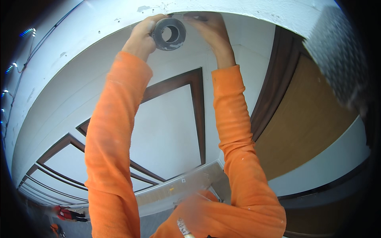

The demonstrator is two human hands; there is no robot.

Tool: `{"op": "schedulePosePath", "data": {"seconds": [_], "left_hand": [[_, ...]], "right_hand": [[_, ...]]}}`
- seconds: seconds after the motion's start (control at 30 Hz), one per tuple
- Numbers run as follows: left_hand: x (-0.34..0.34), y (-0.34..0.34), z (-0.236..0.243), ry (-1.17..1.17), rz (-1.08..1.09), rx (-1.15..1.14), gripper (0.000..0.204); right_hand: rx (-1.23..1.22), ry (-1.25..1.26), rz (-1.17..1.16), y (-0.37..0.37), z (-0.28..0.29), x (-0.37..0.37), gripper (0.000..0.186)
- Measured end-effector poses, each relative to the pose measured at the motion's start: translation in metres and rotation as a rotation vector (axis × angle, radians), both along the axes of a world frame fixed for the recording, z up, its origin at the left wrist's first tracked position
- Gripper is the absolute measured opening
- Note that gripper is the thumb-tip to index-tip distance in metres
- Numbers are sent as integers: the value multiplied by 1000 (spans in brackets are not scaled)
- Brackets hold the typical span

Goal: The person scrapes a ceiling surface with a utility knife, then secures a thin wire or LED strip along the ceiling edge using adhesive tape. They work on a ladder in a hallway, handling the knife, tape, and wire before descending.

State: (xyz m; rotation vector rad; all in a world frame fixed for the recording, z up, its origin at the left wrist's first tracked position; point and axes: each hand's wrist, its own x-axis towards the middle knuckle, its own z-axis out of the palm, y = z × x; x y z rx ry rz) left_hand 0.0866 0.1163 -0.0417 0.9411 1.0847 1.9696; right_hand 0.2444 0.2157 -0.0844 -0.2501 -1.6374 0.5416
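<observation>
Count: one roll of tape (170, 34), two hands, two orange sleeves (113, 131).

The roll of tape is grey, ring-shaped, with a round open core that faces the camera. It sits at 12 o'clock in the view, hard against the underside of a white ceiling beam (99, 23). A short strip appears to run from the roll toward the right, though the join is too blurred to confirm.

The left hand (142, 36) is clamped on the roll, fingers wrapped over its outer rim from the left. The right hand (208, 28) is just beside the roll at its 2 o'clock, fingers flattened against the white surface; whether they pinch the tape end cannot be told.

Surroundings: both arms reach up from 6 o'clock. Behind them lies a white panelled surface with dark brown trim (196, 107). At 3 o'clock is a brown wooden door (305, 119) in a dark frame. At 2 o'clock a grey metal tread-plate piece (337, 55) cuts into the view. At 9 o'clock small blue-white lights (12, 67) run along the rim. At 7 o'clock a small figure in red (65, 214) stands far below.

The forearms cover much of the panelling.
</observation>
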Motion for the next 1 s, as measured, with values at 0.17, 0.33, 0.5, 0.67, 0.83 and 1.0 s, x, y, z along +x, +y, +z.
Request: {"op": "schedulePosePath", "data": {"seconds": [0.17, 0.33, 0.5, 0.67, 0.83, 1.0], "left_hand": [[8, -6, 3, 25, 57, -33, 21], [9, -4, 7, 29, 71, -85, 18], [3, -6, 6, 83, 101, -125, 14], [-9, -1, 1, 98, 60, -108, 13], [-20, -1, -1, 126, 62, -115, 15], [-12, -7, 2, 187, 14, -116, 16]], "right_hand": [[-128, 124, 232, 5, -1, -20, 26], [-90, 239, 262, 6, -9, -37, 19], [113, 378, 101, 2, -14, -55, 17], [216, 399, 149, 16, -15, -66, 19], [119, 399, 145, 6, -21, -74, 14], [198, 438, 154, 12, -21, -70, 13]]}}
